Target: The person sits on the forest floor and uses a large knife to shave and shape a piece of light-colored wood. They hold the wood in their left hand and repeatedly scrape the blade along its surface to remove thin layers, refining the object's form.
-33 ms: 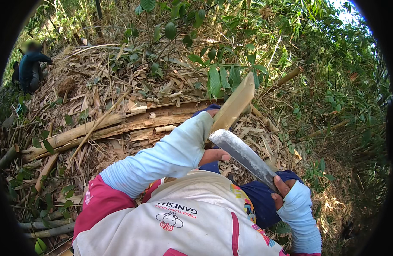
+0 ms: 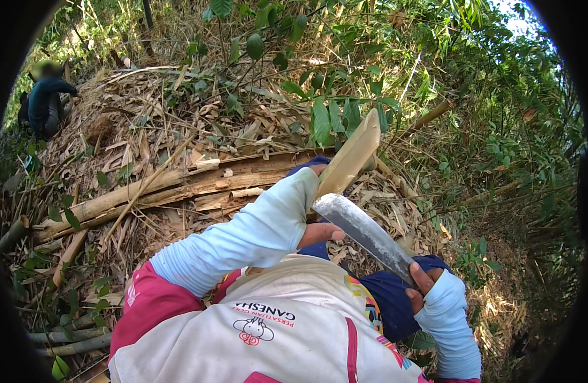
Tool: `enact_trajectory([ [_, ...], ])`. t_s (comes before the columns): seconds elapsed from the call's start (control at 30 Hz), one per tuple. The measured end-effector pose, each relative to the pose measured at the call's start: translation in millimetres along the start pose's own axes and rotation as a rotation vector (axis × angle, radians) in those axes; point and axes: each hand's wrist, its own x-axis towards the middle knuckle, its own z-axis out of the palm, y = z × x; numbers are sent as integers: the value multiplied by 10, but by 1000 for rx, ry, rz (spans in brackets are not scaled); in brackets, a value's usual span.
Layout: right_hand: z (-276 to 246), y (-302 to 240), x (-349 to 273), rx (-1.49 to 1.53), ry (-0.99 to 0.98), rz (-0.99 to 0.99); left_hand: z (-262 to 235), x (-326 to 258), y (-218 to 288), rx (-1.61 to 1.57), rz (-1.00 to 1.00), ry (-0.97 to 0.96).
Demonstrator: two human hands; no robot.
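A pale split piece of bamboo point(image 2: 352, 153) slants up and away in front of me. My left hand point(image 2: 321, 235) is closed around its lower part, with the thumb in sight and most of the other fingers hidden by the light blue sleeve. My right hand point(image 2: 423, 284) grips a machete point(image 2: 367, 233) by its handle end; the handle itself is covered by the fingers. The grey, broad blade points up and left, its tip close to the bamboo's lower end. From this angle I cannot tell whether blade and bamboo touch.
Beyond my left arm lies a long split bamboo trunk point(image 2: 166, 188) on dry leaves. More bamboo poles point(image 2: 70, 341) rest at the lower left. Leafy branches point(image 2: 332, 118) hang ahead. Far left, a person point(image 2: 48, 102) in a dark top sits on the slope.
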Motion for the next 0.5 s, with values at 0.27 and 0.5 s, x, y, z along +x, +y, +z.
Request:
enact_trajectory([
  [0.27,-75,-12,59,-103,-28,4,-39,3,162,134,-73,-25],
  [0.5,-55,-19,78,-179,20,25,23,15,151,196,-204,19],
])
